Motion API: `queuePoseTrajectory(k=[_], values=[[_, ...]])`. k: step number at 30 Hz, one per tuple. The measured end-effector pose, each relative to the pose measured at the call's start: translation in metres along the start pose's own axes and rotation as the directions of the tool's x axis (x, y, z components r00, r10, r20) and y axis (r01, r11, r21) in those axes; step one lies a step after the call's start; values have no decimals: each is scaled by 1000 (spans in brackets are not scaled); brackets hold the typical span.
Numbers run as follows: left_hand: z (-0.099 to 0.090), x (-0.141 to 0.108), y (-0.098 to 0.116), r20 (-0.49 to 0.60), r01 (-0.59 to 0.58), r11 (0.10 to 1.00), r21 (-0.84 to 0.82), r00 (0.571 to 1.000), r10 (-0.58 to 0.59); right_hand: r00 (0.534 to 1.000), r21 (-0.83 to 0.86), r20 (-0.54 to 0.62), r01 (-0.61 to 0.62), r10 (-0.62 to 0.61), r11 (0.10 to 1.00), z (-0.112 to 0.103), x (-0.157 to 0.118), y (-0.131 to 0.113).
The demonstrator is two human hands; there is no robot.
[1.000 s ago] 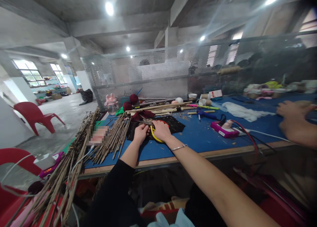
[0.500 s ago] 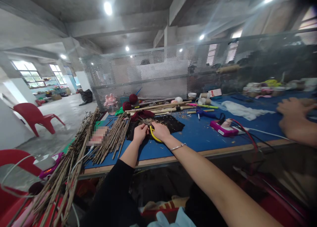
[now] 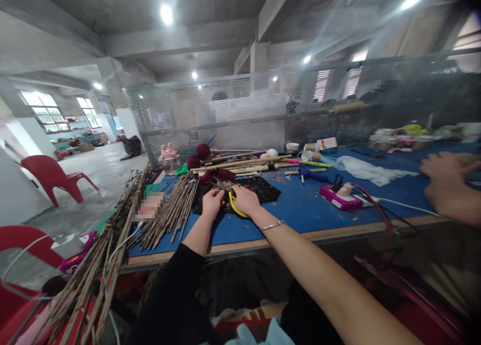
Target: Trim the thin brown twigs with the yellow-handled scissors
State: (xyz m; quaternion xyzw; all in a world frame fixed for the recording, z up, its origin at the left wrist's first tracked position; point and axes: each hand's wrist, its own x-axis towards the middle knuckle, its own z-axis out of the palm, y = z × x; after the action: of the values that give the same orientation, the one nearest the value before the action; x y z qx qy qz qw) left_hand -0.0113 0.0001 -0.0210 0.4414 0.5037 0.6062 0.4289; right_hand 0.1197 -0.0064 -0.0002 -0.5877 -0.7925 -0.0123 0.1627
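My right hand (image 3: 245, 200) is wrapped round yellow-handled pliers or cutters (image 3: 236, 207), whose dark jaws point up and left. Close beside it on the left, my left hand (image 3: 212, 202) has its fingers pinched together near the jaws; whatever it holds is too small to make out. Both hands are over a black cloth (image 3: 268, 188) strewn with small plant scraps. A dark red cloth (image 3: 221, 174) lies just behind them. Left of my left hand, many thin brown sticks (image 3: 175, 209) are spread on the blue table (image 3: 293, 214).
Long twigs (image 3: 108, 254) jut over the table's left edge. Behind the hands are wooden rods (image 3: 248, 163) and dark red balls (image 3: 193, 162). To the right are a blue glue gun (image 3: 313, 174), a purple power strip (image 3: 340, 198) with cables and another person's hand (image 3: 443, 172).
The left hand has shifted very slightly and its fingers are closer together. The right hand keeps its hold on the yellow-handled tool.
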Motion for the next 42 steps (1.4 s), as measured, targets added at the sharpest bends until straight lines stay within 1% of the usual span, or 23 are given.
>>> queuePoseTrajectory(k=[8, 15, 22, 26, 33, 38, 42], values=[[0, -4, 4, 16, -1, 1000, -8, 1000, 2, 998, 35, -22, 54, -53, 998, 0, 0, 2], [-1, -2, 3, 28, 52, 997, -54, 998, -51, 999, 46, -22, 51, -50, 998, -1, -1, 0], [0, -2, 4, 69, 72, 995, -62, 995, -68, 998, 36, -53, 43, -41, 998, 0, -1, -1], [0, -4, 5, 77, 75, 995, -58, 995, -71, 998, 46, -31, 53, -52, 998, -1, -1, -2], [3, -7, 9, 57, 76, 996, -53, 996, -73, 998, 49, 19, 64, -65, 997, -3, -1, 1], [6, 0, 18, 103, 92, 995, -44, 991, -87, 995, 39, 55, 80, -83, 996, -11, 10, 11], [12, 11, 24, 132, 60, 996, -60, 990, -51, 990, 42, 18, 141, -142, 989, -18, 28, 19]])
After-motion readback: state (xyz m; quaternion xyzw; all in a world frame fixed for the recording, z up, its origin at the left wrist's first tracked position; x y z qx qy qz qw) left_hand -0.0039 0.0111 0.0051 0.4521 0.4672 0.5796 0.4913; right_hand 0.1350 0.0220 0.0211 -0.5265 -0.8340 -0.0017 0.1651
